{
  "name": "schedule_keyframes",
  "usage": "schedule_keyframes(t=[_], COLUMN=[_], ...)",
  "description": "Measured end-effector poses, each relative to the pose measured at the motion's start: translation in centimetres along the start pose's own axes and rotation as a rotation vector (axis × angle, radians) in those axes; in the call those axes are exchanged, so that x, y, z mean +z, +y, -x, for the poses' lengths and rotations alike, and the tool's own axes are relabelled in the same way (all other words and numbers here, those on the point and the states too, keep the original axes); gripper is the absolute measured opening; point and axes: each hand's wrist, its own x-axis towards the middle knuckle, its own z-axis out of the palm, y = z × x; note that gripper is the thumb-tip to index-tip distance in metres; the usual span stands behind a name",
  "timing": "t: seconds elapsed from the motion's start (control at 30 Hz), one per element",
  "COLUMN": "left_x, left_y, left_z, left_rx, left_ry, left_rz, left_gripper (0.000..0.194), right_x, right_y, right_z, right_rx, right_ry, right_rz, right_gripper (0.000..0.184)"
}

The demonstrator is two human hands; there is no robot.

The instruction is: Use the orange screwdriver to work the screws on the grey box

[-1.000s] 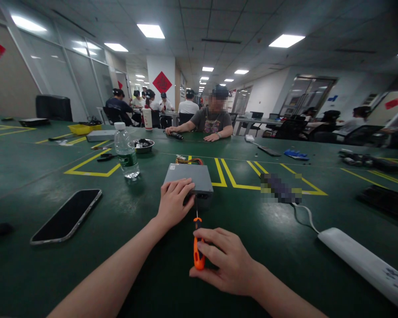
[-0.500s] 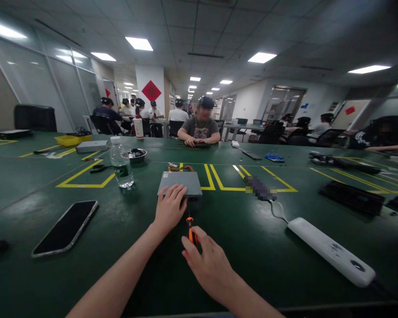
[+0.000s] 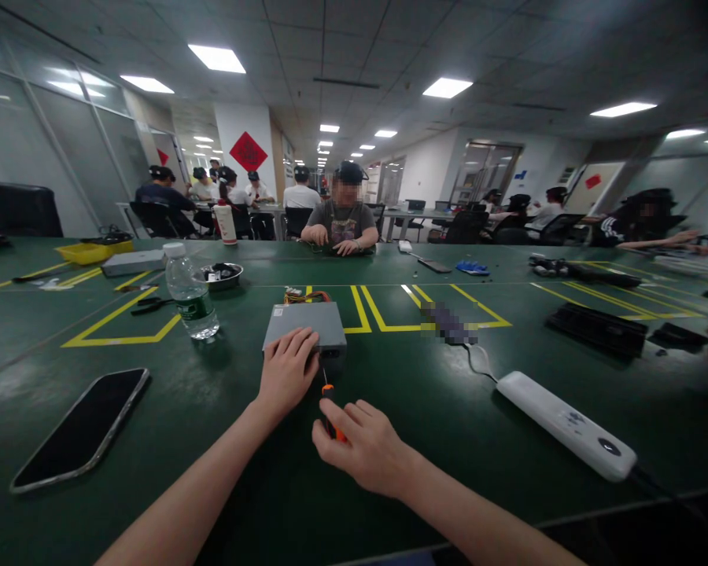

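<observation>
A grey metal computer power supply (image 3: 314,317) sits on the green table, with bundled coloured wires (image 3: 295,295) at its far side. My left hand (image 3: 288,373) grips its near left part, fingers over the top and the thumb by the front face. My right hand (image 3: 363,446) is closed around an orange-and-black screwdriver (image 3: 328,391). The shaft points up at the front face below the socket; whether the tip sits in a screw is too small to tell.
A water bottle (image 3: 189,295) and a phone (image 3: 82,424) are on the left. Behind the bottle stands a metal bowl (image 3: 227,277) of small parts. A white power strip (image 3: 566,424) lies right. Across the table (image 3: 448,487) sits a person (image 3: 345,216).
My right-hand fingers have shifted from loosely spread to wrapped closer around the screwdriver handle. My left hand stays on the power supply. The view has turned; the person opposite has drawn both hands together.
</observation>
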Motion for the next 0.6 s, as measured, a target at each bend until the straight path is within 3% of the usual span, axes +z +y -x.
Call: schedule_keyframes(t=[0.1, 0.23, 0.37, 0.47, 0.6], left_x=[0.3, 0.4, 0.5, 0.6, 0.7], left_y=[-0.1, -0.2, -0.4, -0.4, -0.5], left_z=[0.2, 0.3, 0.3, 0.4, 0.4], left_rx=[0.007, 0.021, 0.025, 0.020, 0.018], left_ry=[0.009, 0.012, 0.004, 0.004, -0.003], left_rz=[0.016, 0.032, 0.034, 0.039, 0.040], left_gripper=[0.034, 0.034, 0.034, 0.035, 0.036], right_x=[-0.1, -0.1, 0.6, 1.2, 1.0], right_y=[0.8, 1.8, 2.1, 2.0, 1.9], right_z=[0.5, 1.2, 1.6, 1.9, 1.7], right_rx=[-0.096, -0.139, -0.217, -0.154, -0.025], right_ry=[-0.019, -0.078, -0.035, 0.049, 0.082], right_rz=[-0.090, -0.252, -0.305, -0.319, -0.430], right_gripper=[0.010, 0.029, 0.020, 0.010, 0.029])
